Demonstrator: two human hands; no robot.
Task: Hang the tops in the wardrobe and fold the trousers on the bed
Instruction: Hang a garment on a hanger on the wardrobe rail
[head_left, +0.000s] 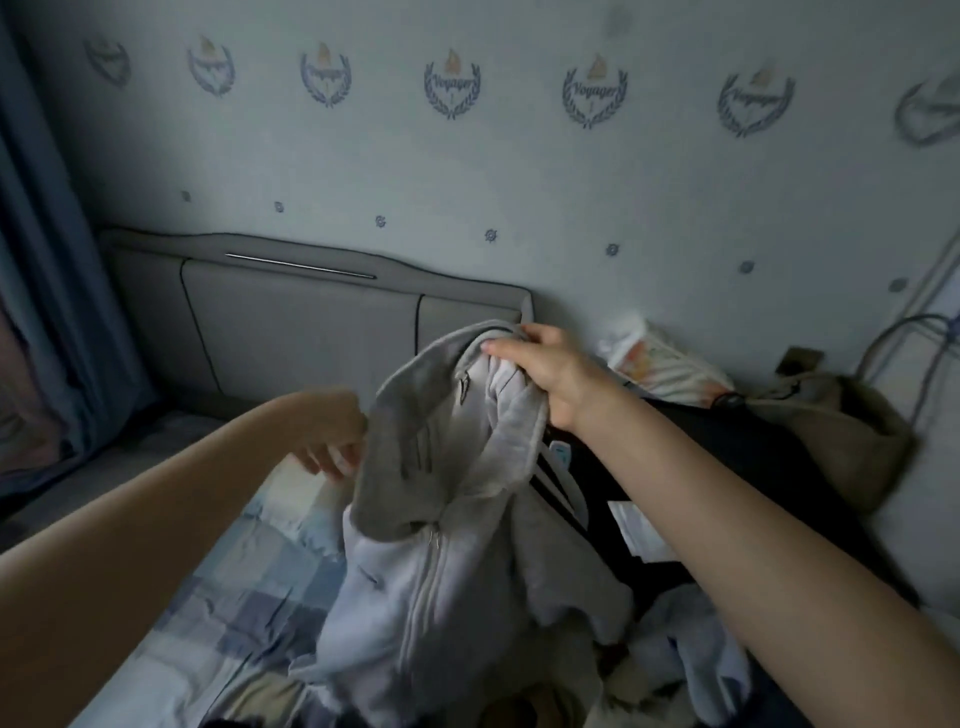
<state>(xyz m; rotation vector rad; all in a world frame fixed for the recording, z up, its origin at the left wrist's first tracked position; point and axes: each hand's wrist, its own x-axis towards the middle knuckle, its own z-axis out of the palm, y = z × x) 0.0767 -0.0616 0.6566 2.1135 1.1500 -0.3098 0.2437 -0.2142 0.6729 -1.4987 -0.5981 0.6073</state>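
Right forearm nearest, crossing lower right; right hand (545, 371) grips the collar of a grey fleece zip-front hooded jacket (447, 545), lifted above the blue checked bedsheet (244, 592); left hand (332, 441) at the jacket's left edge, fingers curled, grip cannot be told; black white-striped garment (582, 467) beneath.

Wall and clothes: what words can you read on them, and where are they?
"Voyager": on the wreath crests printed in a row across the wallpaper; clearest on the two middle ones, blurred on the others.
Tag inside the collar of the grey zip hoodie: too small to read.
White label on the black garment under the right arm: blurred, not readable.
No other writing shows.
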